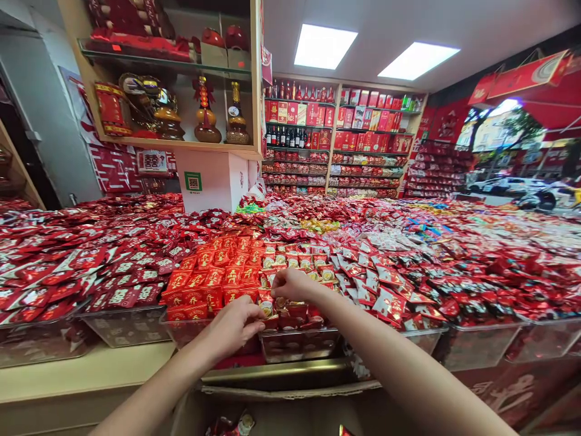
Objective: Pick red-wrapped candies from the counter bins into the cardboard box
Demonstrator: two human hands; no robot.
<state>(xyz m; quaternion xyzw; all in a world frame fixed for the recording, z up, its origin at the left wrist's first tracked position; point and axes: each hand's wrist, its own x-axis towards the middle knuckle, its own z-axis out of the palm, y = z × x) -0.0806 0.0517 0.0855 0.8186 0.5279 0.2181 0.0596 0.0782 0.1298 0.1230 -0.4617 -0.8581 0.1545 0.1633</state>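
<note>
My left hand [240, 321] is at the front of the clear bins, fingers bent and tips against a small red packet [266, 307] with a round gold-and-white picture. Just above and to the right, my right hand [293, 284] has its fingers curled in a pinch at the top of the same packet. Both hands are over a clear plastic bin [299, 348] holding rows of these packets. Left of it, red packets with gold characters [213, 277] stand stacked in their own bin. Part of the right fingertips is hidden.
An open cardboard box [290, 395] below the bins contains a few packets [233, 426]. Bins of red-and-white packets [390, 300] and dark red packets [131, 284] flank the work spot. A display cabinet [181, 144] with gourd-shaped bottles overhangs the left; stocked shelves [336, 139] line the back.
</note>
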